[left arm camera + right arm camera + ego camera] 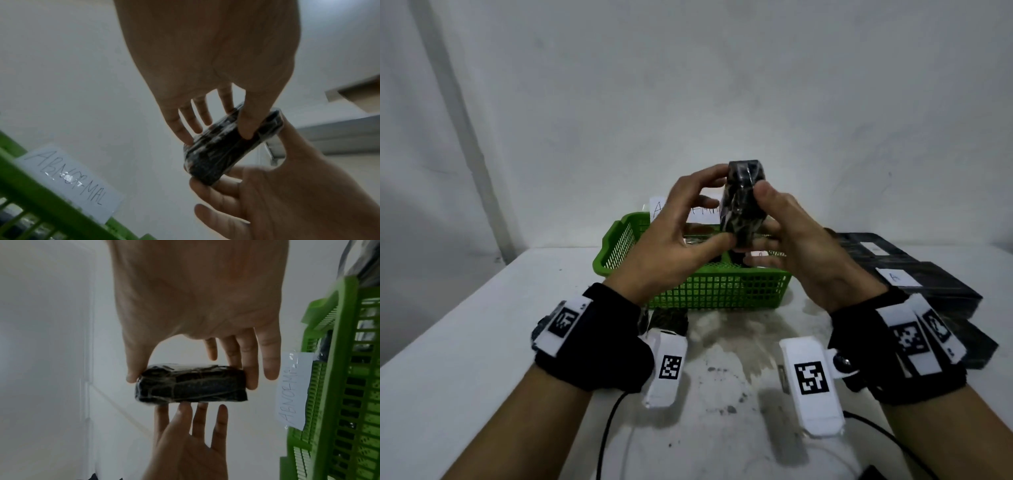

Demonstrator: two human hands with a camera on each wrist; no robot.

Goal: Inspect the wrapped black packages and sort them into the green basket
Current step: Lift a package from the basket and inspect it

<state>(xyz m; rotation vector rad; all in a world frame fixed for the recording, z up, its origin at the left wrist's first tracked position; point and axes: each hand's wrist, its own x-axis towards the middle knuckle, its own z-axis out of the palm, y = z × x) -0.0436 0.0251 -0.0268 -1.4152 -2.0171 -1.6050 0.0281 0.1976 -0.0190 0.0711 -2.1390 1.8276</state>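
Observation:
A black package [743, 202] wrapped in clear film stands upright in the air above the green basket [619, 236]. My left hand [717, 205] pinches its left side between thumb and fingers. My right hand [763, 219] grips its right side, thumb near the top and fingers underneath. In the left wrist view the left hand [218, 138] holds the package [222, 151], with the right hand's fingers below it. In the right wrist view the right hand [191, 380] spans the package [191, 386] end to end. A few dark packages lie inside the basket, mostly hidden by my hands.
A white paper label [69, 178] reading ABNORMAL is fixed to the basket's far rim. More black packages [928, 284] with white labels lie on the table to the right. Another dark package [667, 320] lies under my left wrist. Cables [609, 425] run along the stained white table's near edge.

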